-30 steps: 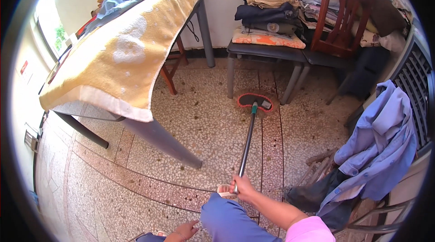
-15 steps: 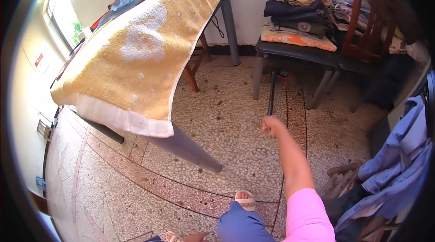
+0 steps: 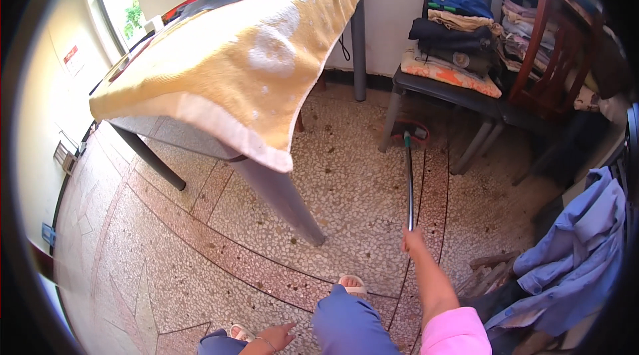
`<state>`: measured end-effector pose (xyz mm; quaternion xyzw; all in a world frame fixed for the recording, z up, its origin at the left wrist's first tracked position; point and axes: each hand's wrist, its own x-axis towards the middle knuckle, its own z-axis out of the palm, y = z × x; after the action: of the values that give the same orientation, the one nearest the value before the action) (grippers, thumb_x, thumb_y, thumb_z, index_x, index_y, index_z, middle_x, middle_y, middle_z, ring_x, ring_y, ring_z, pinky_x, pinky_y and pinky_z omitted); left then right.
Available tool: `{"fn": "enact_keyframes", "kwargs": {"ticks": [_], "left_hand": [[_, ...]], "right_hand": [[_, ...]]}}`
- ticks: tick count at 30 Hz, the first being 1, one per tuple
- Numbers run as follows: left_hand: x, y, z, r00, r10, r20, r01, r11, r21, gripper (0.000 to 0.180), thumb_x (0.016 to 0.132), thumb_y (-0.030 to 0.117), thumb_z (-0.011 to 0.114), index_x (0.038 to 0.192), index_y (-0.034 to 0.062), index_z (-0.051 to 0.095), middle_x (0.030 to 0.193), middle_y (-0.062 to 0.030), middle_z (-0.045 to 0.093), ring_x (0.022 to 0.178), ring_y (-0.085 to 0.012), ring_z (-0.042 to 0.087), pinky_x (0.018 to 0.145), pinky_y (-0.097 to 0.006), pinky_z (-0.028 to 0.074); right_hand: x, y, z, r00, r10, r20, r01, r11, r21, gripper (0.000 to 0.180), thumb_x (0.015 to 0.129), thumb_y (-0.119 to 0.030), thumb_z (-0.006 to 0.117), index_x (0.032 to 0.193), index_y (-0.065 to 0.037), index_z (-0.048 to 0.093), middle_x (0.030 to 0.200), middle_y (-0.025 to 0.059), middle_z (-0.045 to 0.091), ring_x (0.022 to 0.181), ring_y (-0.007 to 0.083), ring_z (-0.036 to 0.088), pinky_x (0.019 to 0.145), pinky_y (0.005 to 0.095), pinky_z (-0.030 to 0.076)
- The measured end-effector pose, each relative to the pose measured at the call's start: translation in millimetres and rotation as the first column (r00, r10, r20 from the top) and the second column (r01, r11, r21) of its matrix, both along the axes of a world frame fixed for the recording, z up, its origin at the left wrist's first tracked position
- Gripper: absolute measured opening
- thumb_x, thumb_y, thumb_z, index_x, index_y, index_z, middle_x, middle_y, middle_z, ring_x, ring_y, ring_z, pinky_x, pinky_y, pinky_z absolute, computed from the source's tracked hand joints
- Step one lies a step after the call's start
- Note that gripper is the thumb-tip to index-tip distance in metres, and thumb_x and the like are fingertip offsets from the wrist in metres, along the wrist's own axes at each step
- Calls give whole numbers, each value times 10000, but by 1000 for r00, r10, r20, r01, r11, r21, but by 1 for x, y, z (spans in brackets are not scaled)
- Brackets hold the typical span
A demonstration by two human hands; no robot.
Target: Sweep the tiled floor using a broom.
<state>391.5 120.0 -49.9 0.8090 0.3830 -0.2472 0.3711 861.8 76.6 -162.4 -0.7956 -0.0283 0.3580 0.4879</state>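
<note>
My right hand [image 3: 413,242] grips the end of a long dark mop handle [image 3: 408,178]. The handle runs away from me across the speckled floor to a red mop head [image 3: 409,134], which lies under the front edge of a dark chair [image 3: 442,89]. My left hand [image 3: 276,338] rests low near my knee at the bottom edge, fingers loosely apart and holding nothing. My sandalled foot [image 3: 351,284] is planted just left of the right arm.
A table draped in a yellow cloth [image 3: 233,69] stands to the left, one leg [image 3: 283,198] close to the mop. Folded clothes [image 3: 459,29] are stacked on the chair. A wooden chair [image 3: 566,55] stands behind. A blue shirt [image 3: 576,255] hangs at the right.
My right arm has drawn back toward me and then held the handle out, with the mop head pushed farther under the chair. The view has shifted toward the table.
</note>
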Motion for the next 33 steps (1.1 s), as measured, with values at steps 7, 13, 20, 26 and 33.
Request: {"fn": "enact_keyframes", "kwargs": {"ticks": [7,13,20,26,33], "left_hand": [[-11,-11,10,990,-131,52,130,991,11,472,831,327,472,1265,153,407,948,-176,616,897,-342,576,790,-416,446],[-16,-22,25,982,-185,-26,185,983,6,478,821,336,496,1260,160,429,999,-170,609,955,-319,567,818,-387,438],[-16,-15,24,974,-202,106,204,979,-6,459,841,355,463,1246,141,433,1015,-201,589,952,-342,555,819,-410,432],[-34,-7,-4,972,-228,50,226,973,41,473,826,340,494,1263,174,425,972,-156,617,903,-336,578,801,-398,447],[-29,-8,8,970,-173,-168,190,978,88,411,829,269,498,1207,108,480,1087,-220,550,1015,-367,521,883,-473,384]], "right_hand": [[-142,-95,8,961,-25,-275,36,999,35,169,823,-134,482,876,8,409,520,116,477,354,197,463,338,325,382],[-200,-171,149,877,104,-469,-66,993,97,186,810,-60,449,634,-11,415,497,61,412,387,178,444,348,307,382],[-212,-164,194,734,317,-600,-295,945,138,150,807,-56,462,661,-39,435,503,56,429,378,172,437,365,303,391],[-161,-33,148,802,329,-499,-145,917,372,281,792,-111,489,519,-49,456,448,79,436,392,172,433,398,293,363],[-57,141,107,849,188,-495,15,926,377,280,816,-120,502,548,-48,458,458,62,443,371,159,416,375,286,360]]}}
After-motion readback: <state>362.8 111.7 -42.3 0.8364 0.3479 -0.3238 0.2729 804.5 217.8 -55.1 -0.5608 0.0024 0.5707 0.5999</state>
